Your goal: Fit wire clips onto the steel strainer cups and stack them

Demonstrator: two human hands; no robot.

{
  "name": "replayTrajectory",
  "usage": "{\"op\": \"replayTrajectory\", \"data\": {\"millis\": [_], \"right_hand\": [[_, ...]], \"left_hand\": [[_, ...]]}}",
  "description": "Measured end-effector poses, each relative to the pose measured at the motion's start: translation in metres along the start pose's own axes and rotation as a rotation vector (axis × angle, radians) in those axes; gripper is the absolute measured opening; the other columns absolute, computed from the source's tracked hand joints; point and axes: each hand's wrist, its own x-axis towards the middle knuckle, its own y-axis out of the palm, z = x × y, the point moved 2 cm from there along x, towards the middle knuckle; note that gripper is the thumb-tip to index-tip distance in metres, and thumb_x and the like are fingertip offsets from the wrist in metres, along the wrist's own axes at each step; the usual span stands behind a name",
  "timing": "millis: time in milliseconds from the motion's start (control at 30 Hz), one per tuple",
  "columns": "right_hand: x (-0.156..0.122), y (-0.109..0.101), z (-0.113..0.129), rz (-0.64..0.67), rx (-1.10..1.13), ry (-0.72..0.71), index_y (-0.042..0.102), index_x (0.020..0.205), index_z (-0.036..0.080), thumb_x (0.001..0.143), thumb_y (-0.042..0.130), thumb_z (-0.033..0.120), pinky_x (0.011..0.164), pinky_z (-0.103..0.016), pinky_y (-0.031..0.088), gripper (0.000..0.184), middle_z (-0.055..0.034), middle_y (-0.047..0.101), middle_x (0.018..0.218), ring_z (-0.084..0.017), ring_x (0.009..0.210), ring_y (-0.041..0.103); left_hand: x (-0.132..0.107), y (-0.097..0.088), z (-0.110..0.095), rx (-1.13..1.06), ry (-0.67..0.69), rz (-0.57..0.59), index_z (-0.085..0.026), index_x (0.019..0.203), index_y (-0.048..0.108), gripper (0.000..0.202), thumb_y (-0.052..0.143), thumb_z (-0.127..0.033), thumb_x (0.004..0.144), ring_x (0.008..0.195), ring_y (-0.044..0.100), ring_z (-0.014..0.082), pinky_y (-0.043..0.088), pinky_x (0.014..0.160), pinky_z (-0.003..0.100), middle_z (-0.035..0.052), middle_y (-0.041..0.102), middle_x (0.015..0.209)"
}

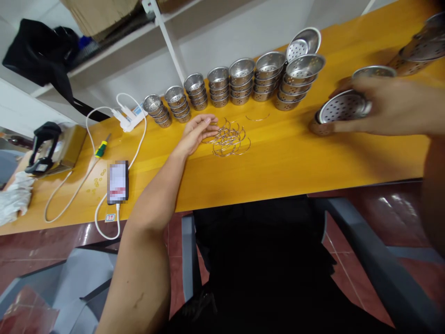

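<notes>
My left hand [200, 132] rests on the table with its fingers stretched out, at the left edge of a loose pile of thin curved metal wires [229, 141]. Whether the fingertips touch a wire I cannot tell. On the right, my right hand [389, 104] grips a perforated metal cup [342, 111], thumb at the near side and fingers over the far rim. The cup is tilted, its holed bottom partly facing me. Under it a darker metal edge shows, perhaps another cup. Right behind the hand, the rim of another cup [373, 72] is partly hidden.
Several stacks of perforated cups [239, 81] line the table's back edge. More cups [422, 48] stand far right. One wire [257, 118] lies apart. Left are a phone [117, 183], white cable, power strip [132, 121], screwdriver [101, 148] and small yellow rings [98, 180].
</notes>
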Motion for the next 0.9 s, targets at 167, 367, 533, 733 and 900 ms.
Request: {"op": "replayTrajectory", "data": {"millis": [167, 367, 533, 733, 900], "right_hand": [[0.008, 0.003, 0.03, 0.009, 0.087, 0.006, 0.07, 0.139, 0.025, 0.075, 0.101, 0.101, 0.104, -0.061, 0.065, 0.103, -0.0217, 0.082, 0.13, -0.043, 0.117, 0.08], [-0.005, -0.018, 0.066, -0.158, 0.201, -0.06, 0.079, 0.161, 0.025, 0.088, 0.087, 0.09, 0.118, -0.071, 0.064, 0.098, -0.0246, 0.083, 0.145, -0.048, 0.133, 0.082], [0.004, -0.014, 0.138, -0.138, 0.446, -0.498, 0.081, 0.162, 0.024, 0.092, 0.096, 0.082, 0.135, -0.075, 0.064, 0.092, -0.0241, 0.083, 0.159, -0.051, 0.146, 0.082], [0.062, 0.048, 0.215, -0.103, 0.65, -0.863, 0.076, 0.167, 0.028, 0.1, 0.104, 0.082, 0.14, -0.068, 0.065, 0.091, -0.0183, 0.082, 0.167, -0.046, 0.15, 0.077], [0.087, 0.093, 0.25, -0.158, 0.68, -0.834, 0.072, 0.178, 0.03, 0.104, 0.101, 0.087, 0.147, -0.071, 0.061, 0.097, -0.018, 0.077, 0.174, -0.049, 0.162, 0.072]], "left_hand": [[0.0, 0.001, 0.001, -0.016, 0.001, -0.009, -0.025, 0.128, 0.087, 0.065, 0.108, -0.075, 0.093, 0.116, 0.094, 0.0212, 0.079, 0.122, 0.045, 0.0092, 0.094, 0.142], [0.0, 0.002, 0.002, -0.001, -0.02, -0.042, -0.025, 0.13, 0.085, 0.057, 0.104, -0.07, 0.099, 0.12, 0.095, 0.0222, 0.075, 0.132, 0.05, 0.0096, 0.093, 0.145], [-0.006, 0.01, -0.009, -0.013, 0.002, -0.033, -0.026, 0.134, 0.086, 0.063, 0.105, -0.073, 0.096, 0.134, 0.094, 0.0272, 0.073, 0.138, 0.054, 0.0117, 0.091, 0.154], [-0.015, 0.026, -0.013, -0.126, 0.025, 0.045, -0.03, 0.145, 0.085, 0.079, 0.103, -0.087, 0.093, 0.158, 0.088, 0.0421, 0.08, 0.125, 0.061, 0.0106, 0.091, 0.151], [-0.004, 0.022, 0.0, -0.223, -0.037, -0.078, -0.026, 0.132, 0.085, 0.072, 0.091, -0.09, 0.101, 0.172, 0.081, 0.0458, 0.083, 0.125, 0.054, 0.0121, 0.093, 0.142]]}}
